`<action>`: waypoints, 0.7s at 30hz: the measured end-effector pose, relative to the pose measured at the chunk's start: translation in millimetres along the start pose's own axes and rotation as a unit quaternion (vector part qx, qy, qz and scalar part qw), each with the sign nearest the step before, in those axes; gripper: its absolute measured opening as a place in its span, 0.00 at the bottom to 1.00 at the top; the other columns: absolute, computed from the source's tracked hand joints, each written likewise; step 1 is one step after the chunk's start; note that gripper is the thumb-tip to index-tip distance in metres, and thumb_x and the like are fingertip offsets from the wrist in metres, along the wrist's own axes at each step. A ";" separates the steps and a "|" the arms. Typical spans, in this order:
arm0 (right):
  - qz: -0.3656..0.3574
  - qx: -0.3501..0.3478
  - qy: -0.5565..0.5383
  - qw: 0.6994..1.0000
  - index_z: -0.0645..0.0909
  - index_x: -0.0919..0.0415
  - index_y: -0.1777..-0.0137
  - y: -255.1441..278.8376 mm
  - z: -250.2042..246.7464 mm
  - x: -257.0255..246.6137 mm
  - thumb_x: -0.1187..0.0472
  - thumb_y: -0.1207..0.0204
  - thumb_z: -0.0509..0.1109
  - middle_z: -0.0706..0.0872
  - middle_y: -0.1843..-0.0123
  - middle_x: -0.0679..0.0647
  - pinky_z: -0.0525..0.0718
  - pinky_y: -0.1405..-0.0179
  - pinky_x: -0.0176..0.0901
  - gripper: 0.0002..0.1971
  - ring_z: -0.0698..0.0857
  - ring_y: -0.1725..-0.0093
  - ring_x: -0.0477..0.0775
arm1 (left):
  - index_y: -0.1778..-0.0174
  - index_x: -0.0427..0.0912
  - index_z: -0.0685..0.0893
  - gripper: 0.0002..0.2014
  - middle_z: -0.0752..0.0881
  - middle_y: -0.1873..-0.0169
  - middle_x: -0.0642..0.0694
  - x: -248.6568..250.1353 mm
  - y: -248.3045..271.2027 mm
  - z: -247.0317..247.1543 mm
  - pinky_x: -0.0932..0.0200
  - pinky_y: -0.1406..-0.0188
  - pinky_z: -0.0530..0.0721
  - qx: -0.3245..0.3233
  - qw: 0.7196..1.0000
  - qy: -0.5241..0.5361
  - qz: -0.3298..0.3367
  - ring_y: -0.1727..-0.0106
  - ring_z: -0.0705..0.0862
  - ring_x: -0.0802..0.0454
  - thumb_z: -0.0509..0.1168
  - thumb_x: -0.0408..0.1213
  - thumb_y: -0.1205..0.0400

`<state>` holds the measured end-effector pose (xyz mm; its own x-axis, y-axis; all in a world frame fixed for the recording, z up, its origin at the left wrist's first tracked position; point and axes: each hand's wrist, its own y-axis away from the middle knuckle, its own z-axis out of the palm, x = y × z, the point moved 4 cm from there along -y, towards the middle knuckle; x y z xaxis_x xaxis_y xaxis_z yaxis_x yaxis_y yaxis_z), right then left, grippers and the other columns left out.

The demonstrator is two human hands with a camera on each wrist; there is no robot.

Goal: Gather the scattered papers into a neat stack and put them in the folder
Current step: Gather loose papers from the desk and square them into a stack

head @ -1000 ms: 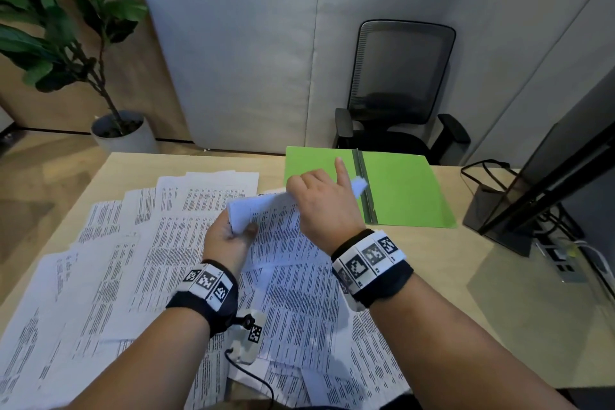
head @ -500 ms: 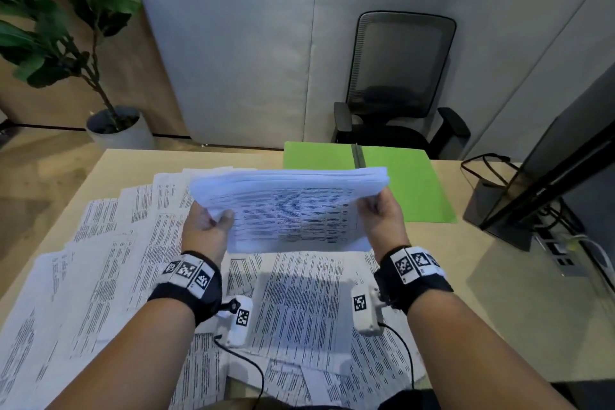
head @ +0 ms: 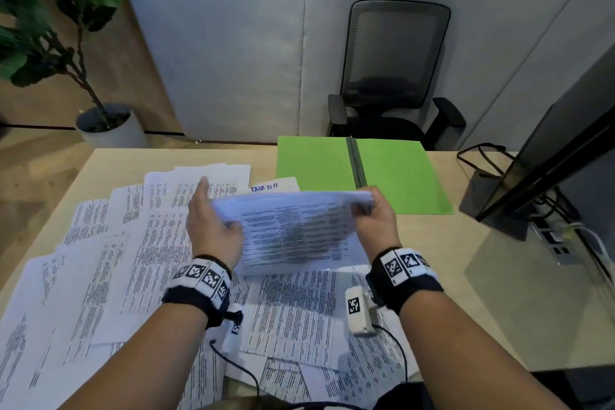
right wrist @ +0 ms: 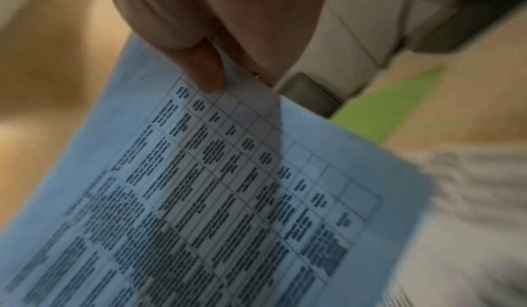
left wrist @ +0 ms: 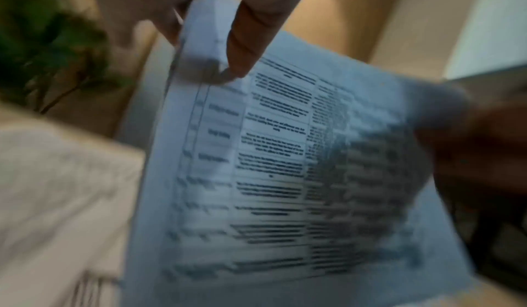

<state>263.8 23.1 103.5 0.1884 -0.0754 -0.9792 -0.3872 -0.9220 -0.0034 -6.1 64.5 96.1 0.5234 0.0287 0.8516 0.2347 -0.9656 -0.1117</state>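
One sheet (head: 275,184) lying on the desk (head: 432,243) just left of the green folder (head: 399,176) carries blue handwriting that seems to read "TASK LIST", though the letters are blurred. The printed tables on the held stack (head: 293,233) and on the loose papers (head: 109,260) are too small and smeared to read. The wristbands (head: 203,280) bear black-and-white square code markers, not text.
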 end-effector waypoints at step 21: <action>0.008 -0.064 -0.081 0.995 0.73 0.50 0.38 -0.8 10.3 12.9 0.73 0.21 0.65 0.84 0.39 0.65 0.83 0.40 0.57 0.19 0.82 0.44 0.52 | 0.35 0.45 0.80 0.19 0.87 0.47 0.53 2.7 14.9 20.9 0.51 0.41 0.78 -0.121 0.940 0.291 -0.133 0.42 0.83 0.57 0.68 0.27 0.21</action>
<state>257.2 26.8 88.8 0.0322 -0.0377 -0.9988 -0.2695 -0.9626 0.0276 16.0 55.6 86.0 -0.0804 0.1996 0.9766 0.0631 -0.9768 0.2048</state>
